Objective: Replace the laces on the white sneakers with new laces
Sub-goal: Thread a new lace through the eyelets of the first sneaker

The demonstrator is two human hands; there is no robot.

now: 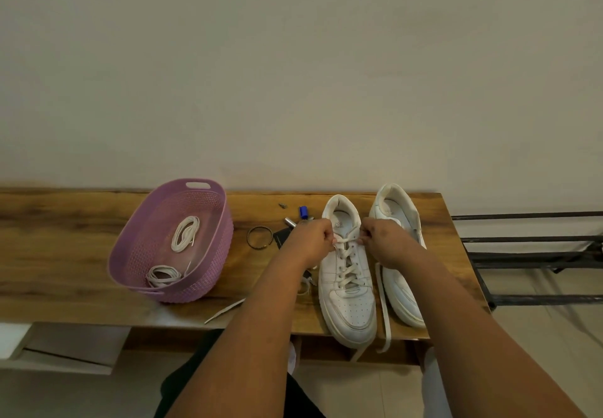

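Note:
Two white sneakers stand side by side on the wooden table (65, 221), toes toward me. The left sneaker (350, 303) is laced with a white lace (349, 267). My left hand (310, 241) and my right hand (385, 241) each pinch the lace at the top eyelets, one on either side of the tongue. The right sneaker (399, 208) is partly hidden behind my right forearm. A loose lace end (385, 313) trails between the shoes and hangs over the table's front edge. Another lace end (225, 311) lies left of my left forearm.
A purple plastic basket (208, 287) at the left holds two coiled white laces (185, 233) (163, 275). Behind my left hand lie a braided ring (259, 237), a blue cap (303, 212), a small metal piece and a dark object. Black metal bars (528, 257) stand right of the table.

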